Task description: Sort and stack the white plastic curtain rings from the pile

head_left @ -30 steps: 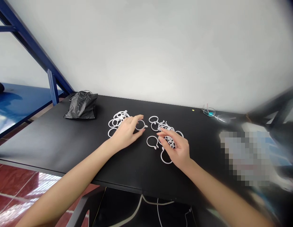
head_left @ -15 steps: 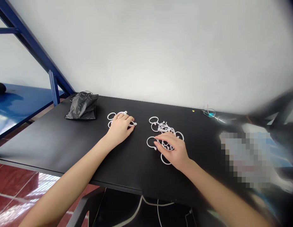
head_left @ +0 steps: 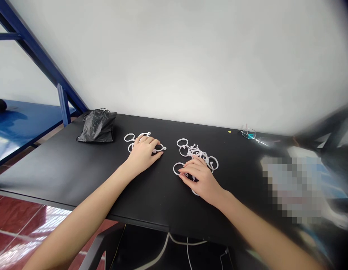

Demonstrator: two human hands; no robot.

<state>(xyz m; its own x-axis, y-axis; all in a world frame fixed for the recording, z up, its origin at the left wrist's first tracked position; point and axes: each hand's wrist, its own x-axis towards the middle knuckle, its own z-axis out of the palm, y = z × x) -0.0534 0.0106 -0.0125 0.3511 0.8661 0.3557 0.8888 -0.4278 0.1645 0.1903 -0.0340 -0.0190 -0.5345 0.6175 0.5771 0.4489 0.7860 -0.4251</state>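
My left hand (head_left: 144,152) lies palm down over a small group of white curtain rings (head_left: 164,148), its fingers spread and touching them. Parts of these rings show around the fingers; the rest are hidden. My right hand (head_left: 200,176) reaches over the near side of a larger tangled pile of curtain rings (head_left: 198,153). Between its thumb and forefinger it pinches a white curtain ring (head_left: 174,168) at the pile's left edge. Small eyelets stick out from several rings. The right hand covers part of the pile.
Both groups lie on a black table (head_left: 78,176) against a white wall. A crumpled black plastic bag (head_left: 98,125) stands at the back left. Eyeglasses (head_left: 248,134) rest by the wall, with clear plastic packaging (head_left: 328,180) at the right. Blue metal framing (head_left: 41,56) rises at the left.
The left hand's fingers have spread slightly, and rings under it have shifted outward to both sides. My right hand has moved a little left and down, its fingertips closing on a ring.
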